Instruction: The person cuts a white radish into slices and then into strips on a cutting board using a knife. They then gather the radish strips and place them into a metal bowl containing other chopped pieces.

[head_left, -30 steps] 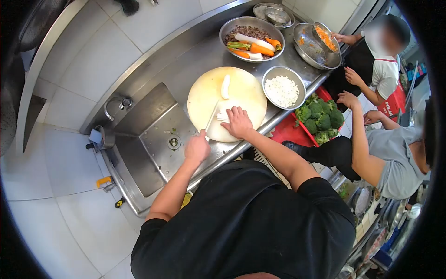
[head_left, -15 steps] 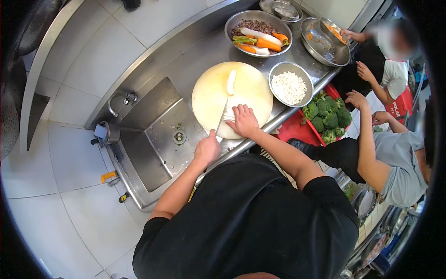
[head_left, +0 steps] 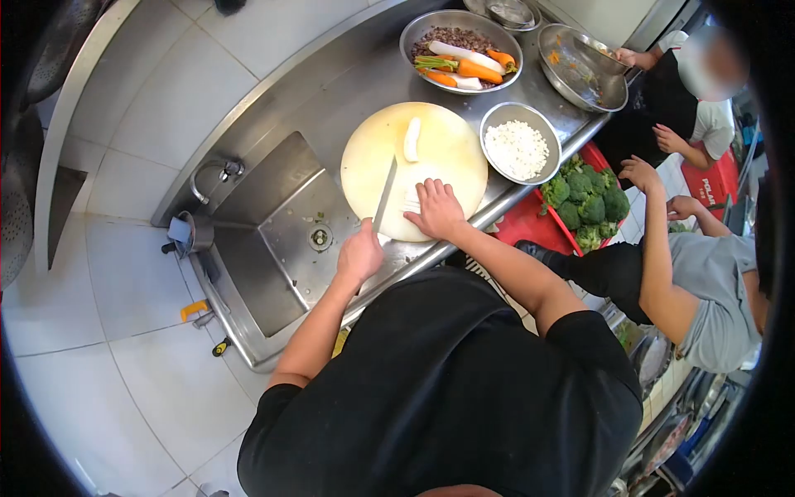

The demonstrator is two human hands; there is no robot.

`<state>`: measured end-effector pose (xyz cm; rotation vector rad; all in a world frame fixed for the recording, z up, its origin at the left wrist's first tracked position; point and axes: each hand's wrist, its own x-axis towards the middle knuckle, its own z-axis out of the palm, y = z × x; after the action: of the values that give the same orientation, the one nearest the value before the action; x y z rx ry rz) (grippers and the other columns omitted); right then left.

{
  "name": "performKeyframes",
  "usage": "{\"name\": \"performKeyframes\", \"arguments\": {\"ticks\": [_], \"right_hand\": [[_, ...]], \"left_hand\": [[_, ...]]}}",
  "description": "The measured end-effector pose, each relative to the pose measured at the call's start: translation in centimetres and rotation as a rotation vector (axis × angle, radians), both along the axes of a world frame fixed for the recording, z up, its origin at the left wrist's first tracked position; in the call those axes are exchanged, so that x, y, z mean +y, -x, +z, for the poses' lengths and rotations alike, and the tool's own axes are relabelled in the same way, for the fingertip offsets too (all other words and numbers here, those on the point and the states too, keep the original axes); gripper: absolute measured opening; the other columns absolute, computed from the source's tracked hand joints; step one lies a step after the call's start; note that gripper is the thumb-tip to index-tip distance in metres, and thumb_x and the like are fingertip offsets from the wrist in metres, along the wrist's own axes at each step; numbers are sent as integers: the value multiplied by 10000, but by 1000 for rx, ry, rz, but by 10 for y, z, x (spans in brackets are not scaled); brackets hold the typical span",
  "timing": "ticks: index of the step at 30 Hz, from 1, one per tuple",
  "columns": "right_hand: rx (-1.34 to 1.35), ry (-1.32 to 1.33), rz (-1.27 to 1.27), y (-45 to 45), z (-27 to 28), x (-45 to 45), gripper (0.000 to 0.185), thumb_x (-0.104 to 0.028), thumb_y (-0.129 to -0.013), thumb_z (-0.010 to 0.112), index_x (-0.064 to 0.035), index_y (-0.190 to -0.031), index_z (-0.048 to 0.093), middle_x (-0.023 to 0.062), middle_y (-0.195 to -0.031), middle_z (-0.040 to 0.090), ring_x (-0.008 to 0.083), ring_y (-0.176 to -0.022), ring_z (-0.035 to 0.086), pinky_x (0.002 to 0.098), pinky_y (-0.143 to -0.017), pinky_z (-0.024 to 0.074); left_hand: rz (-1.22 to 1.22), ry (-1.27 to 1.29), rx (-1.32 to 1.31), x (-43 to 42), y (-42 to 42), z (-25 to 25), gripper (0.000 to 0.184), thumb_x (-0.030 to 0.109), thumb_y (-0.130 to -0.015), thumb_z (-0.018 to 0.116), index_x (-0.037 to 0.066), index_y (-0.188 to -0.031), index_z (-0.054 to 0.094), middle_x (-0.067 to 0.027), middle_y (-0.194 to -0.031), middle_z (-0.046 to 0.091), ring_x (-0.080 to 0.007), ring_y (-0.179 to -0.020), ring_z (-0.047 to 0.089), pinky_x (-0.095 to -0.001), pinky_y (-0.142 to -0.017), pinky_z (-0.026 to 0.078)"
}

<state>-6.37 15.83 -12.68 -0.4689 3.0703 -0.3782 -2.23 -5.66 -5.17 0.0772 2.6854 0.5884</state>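
Note:
My left hand (head_left: 361, 251) is closed around the handle of a long kitchen knife (head_left: 386, 195). The blade lies over the round cutting board (head_left: 364, 149), just left of my right hand, with its tip pointing away from me. My right hand (head_left: 439, 209) presses on white strips (head_left: 411, 201), which show between its thumb and fingers; they look like cut white radish. Farther up the board lies a peeled white radish piece (head_left: 411, 139), apart from both hands.
Right of the board stands a bowl of white cubes (head_left: 516, 151). Behind is a bowl (head_left: 406, 50) with carrots and white radishes. A sink (head_left: 281, 240) lies left. Broccoli (head_left: 590, 207) fills a red crate (head_left: 530, 224). Two people work at right, one holding a metal bowl (head_left: 604, 60).
The knife has moved left, away from the white strips, and its blade now shows more broadly. My right hand stays on the strips. The person at right has tipped the held bowl.

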Motion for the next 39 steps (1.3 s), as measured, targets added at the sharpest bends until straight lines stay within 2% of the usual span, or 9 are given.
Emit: {"name": "performKeyframes", "arguments": {"ticks": [7,13,16,20,23,26,35,39], "right_hand": [[15,-32,-50,-2,-15,-18,667,-568,-983,567,31,-1276,573,154,-1167,559,307,-1120,514,449,-959,407],[-2,88,-39,-8,8,-5,771,-601,-943,610,51,-1349,546,181,-1226,559,327,-1174,504,457,-1005,396],[153,177,-25,-19,-9,12,814,-613,-922,632,48,-1387,529,189,-1268,556,335,-1201,500,462,-1030,388],[64,150,-16,-19,-11,18,783,-586,-947,613,44,-1401,518,186,-1279,555,334,-1206,496,465,-1037,381],[-24,90,-52,-15,-6,10,758,-573,-970,583,45,-1404,513,186,-1270,554,335,-1200,494,459,-1034,379],[-79,26,-103,-14,-4,-1,782,-581,-985,551,59,-1430,490,188,-1258,554,338,-1180,493,450,-1017,382],[-105,-14,-132,-13,12,-12,864,-579,-972,580,91,-1496,429,200,-1283,546,340,-1192,497,459,-1012,398],[-71,97,-125,-12,9,-18,782,-503,-948,648,84,-1437,485,211,-1269,568,352,-1184,525,474,-1012,421]], "left_hand": [[-14,75,-17,-8,3,3,321,138,-980,503,12,-1272,546,-333,-917,709,-518,-907,695,-614,-843,529],[-55,93,-25,-5,0,7,316,143,-977,506,33,-1270,549,-328,-913,710,-509,-911,699,-610,-845,530],[-92,86,-50,-8,-5,9,295,161,-985,503,32,-1245,554,-329,-908,708,-510,-911,698,-612,-844,530],[-63,32,-23,-16,-5,9,278,173,-994,497,28,-1225,550,-335,-919,706,-516,-917,696,-618,-845,526],[-24,79,-83,-10,-2,13,349,186,-1006,516,21,-1313,542,-356,-959,696,-531,-942,680,-616,-877,518],[-84,50,-73,1,-10,9,286,161,-1000,505,24,-1249,531,-346,-956,705,-523,-931,694,-619,-857,522],[-92,57,-120,2,-3,15,306,151,-1005,496,21,-1280,523,-341,-968,709,-517,-945,700,-615,-860,526],[-87,66,-118,-1,-3,12,338,147,-990,503,26,-1305,522,-344,-988,710,-508,-965,701,-605,-869,528]]}}
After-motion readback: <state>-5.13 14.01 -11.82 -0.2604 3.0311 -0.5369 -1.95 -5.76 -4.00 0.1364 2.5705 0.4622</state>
